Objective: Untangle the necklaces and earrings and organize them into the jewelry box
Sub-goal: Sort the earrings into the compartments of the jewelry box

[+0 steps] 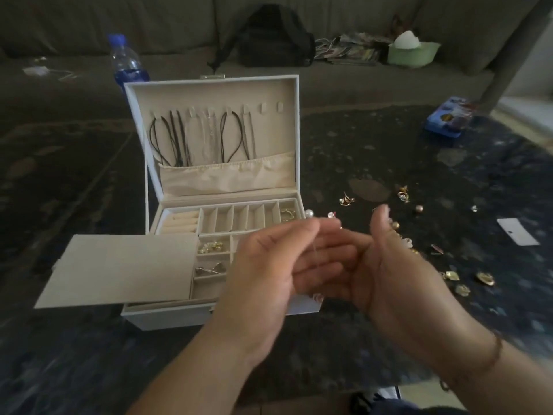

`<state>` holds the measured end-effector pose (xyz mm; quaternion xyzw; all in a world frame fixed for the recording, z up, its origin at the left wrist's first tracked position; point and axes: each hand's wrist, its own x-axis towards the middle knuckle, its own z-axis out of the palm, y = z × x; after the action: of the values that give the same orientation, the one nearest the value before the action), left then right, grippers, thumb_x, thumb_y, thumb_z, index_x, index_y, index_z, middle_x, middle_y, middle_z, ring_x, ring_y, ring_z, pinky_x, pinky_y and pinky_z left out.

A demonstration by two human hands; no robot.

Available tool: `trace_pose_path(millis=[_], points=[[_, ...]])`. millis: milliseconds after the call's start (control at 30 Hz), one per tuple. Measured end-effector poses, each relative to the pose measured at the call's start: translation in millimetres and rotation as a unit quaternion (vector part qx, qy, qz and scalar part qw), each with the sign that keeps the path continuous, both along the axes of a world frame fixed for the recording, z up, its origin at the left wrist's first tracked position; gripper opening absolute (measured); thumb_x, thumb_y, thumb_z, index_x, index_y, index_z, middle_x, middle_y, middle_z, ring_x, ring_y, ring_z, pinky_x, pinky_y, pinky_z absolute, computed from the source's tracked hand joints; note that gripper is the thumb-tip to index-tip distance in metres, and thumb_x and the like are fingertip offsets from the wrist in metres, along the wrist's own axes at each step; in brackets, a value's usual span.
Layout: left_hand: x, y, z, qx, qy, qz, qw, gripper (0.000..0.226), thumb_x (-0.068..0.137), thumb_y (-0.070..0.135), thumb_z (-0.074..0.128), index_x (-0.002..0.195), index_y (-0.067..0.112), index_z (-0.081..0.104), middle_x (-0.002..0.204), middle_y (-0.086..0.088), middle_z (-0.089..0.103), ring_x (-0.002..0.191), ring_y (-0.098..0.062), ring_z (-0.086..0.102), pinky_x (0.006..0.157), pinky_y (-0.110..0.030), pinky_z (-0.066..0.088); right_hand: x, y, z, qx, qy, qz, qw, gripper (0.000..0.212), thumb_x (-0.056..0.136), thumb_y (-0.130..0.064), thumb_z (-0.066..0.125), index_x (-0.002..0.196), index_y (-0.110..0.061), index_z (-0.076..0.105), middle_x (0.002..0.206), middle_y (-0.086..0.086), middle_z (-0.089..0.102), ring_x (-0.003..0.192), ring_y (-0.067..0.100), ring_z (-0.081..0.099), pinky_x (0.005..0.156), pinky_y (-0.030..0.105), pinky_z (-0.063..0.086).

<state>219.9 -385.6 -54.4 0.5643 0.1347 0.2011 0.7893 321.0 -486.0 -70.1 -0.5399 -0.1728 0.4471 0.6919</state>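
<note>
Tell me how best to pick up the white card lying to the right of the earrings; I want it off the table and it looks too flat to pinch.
Take the white card by its right-hand corner, coming from the right, where the table lies bare. It lies flat, so I would likely press a fingertip on it and slide or tip an edge up, then pinch across the thin edge.

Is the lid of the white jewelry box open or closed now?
Open. The white jewelry box's lid stands upright, showing black cord necklaces hanging inside.

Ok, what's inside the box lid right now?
Dark cord necklaces and thin pale chains hang from the lid's hooks, and two hooks on the right look bare. Their lower ends drop into the fabric pocket, which hides any pendants.
</note>
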Motion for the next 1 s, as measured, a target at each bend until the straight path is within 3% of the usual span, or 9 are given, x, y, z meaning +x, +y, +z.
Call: trace_pose_path(millis=[67, 133, 233, 300, 400, 533, 733, 867, 1000], points=[[-7.9, 5.2, 4.3, 0.135, -0.012, 0.039, 0.990, 0.029, 0.089, 0.029, 0.055, 0.101, 0.011, 0.075, 0.096, -0.004, 0.077, 0.092, -0.019, 0.074, 0.078, -0.024, 0.059, -6.6, -0.5, 0.7, -0.014, -0.091, 0.007, 0.996, 0.081, 0.080, -0.069, 0.026, 0.106, -0.007, 0.071, 0.095, 0.020, 0.073, 0.085, 0.034, 0.070, 0.079, 0.048, 0.054], [-14.7, 9.4, 4.2, 0.298, -0.030, 0.078, 0.951, 0.021, 0.096, 0.029, 0.058, 0.101, 0.019, 0.077, 0.097, 0.007, 0.076, 0.096, -0.011, 0.072, 0.079, -0.018, 0.056, -14.8, -1.6, 1.4, -0.004, -0.157, 0.003, 0.988, 0.072, 0.089, -0.065, 0.026, 0.105, -0.013, 0.072, 0.092, 0.013, 0.075, 0.089, 0.029, 0.072, 0.085, 0.047, 0.054], [-20.7, 15.5, -1.7, 0.441, -0.015, 0.110, 0.891, 0.025, 0.095, 0.035, 0.054, 0.103, 0.028, 0.077, 0.107, 0.015, 0.070, 0.107, -0.009, 0.065, 0.080, -0.017, 0.054, -28.4, 0.1, 3.6, 0.047, -0.218, -0.024, 0.974, 0.054, 0.095, -0.052, 0.034, 0.103, -0.016, 0.073, 0.094, 0.001, 0.076, 0.094, 0.013, 0.071, 0.081, 0.026, 0.052], [-22.6, 16.7, -2.4, 0.403, -0.015, 0.102, 0.909, 0.025, 0.093, 0.036, 0.054, 0.102, 0.031, 0.077, 0.108, 0.013, 0.070, 0.106, -0.009, 0.066, 0.076, -0.016, 0.055, -31.7, 1.8, 1.3, 0.072, -0.237, -0.037, 0.968, 0.051, 0.095, -0.045, 0.039, 0.094, -0.008, 0.074, 0.089, 0.004, 0.074, 0.092, 0.016, 0.069, 0.083, 0.026, 0.051], [-23.5, 18.0, -0.3, 0.353, -0.010, 0.111, 0.929, 0.025, 0.089, 0.040, 0.055, 0.097, 0.035, 0.078, 0.104, 0.014, 0.073, 0.104, -0.006, 0.067, 0.077, -0.011, 0.051, -32.3, 1.3, -2.7, 0.047, -0.275, -0.025, 0.960, 0.046, 0.096, -0.042, 0.047, 0.086, -0.005, 0.073, 0.081, 0.012, 0.070, 0.082, 0.030, 0.065, 0.080, 0.044, 0.053], [-20.8, 19.9, -0.7, 0.289, 0.027, 0.117, 0.950, 0.012, 0.090, 0.042, 0.067, 0.096, 0.038, 0.077, 0.096, 0.013, 0.076, 0.098, -0.004, 0.068, 0.077, -0.011, 0.050, -31.1, -2.4, -3.5, 0.046, -0.337, -0.058, 0.939, 0.015, 0.090, -0.031, 0.063, 0.087, -0.021, 0.074, 0.082, 0.000, 0.069, 0.070, 0.006, 0.060, 0.064, 0.020, 0.046], [-30.8, 21.2, -6.5, 0.298, 0.108, 0.124, 0.940, 0.026, 0.073, 0.051, 0.058, 0.080, 0.038, 0.079, 0.073, 0.004, 0.073, 0.069, -0.011, 0.065, 0.064, -0.033, 0.054, -26.4, -4.7, -4.4, -0.012, -0.417, -0.092, 0.904, 0.023, 0.083, -0.050, 0.059, 0.086, -0.031, 0.073, 0.097, -0.018, 0.063, 0.089, 0.006, 0.058, 0.075, 0.023, 0.042], [-41.9, 26.3, -18.8, 0.446, 0.098, 0.174, 0.872, 0.035, 0.085, 0.056, 0.059, 0.113, 0.039, 0.069, 0.102, 0.025, 0.068, 0.097, 0.000, 0.065, 0.074, -0.015, 0.053, -25.6, -1.9, -3.7, -0.093, -0.592, -0.105, 0.794, 0.019, 0.085, -0.044, 0.056, 0.085, -0.032, 0.071, 0.096, -0.019, 0.059, 0.096, 0.007, 0.053, 0.077, 0.022, 0.046], [-47.3, 20.0, -24.5, 0.413, 0.055, 0.049, 0.908, 0.047, 0.082, 0.049, 0.058, 0.129, 0.050, 0.059, 0.123, 0.030, 0.063, 0.118, 0.007, 0.058, 0.092, -0.010, 0.047, -29.3, 5.1, -0.7, -0.085, -0.705, -0.076, 0.700, 0.015, 0.084, -0.030, 0.057, 0.084, -0.026, 0.071, 0.094, -0.010, 0.058, 0.090, 0.016, 0.052, 0.069, 0.034, 0.050]])
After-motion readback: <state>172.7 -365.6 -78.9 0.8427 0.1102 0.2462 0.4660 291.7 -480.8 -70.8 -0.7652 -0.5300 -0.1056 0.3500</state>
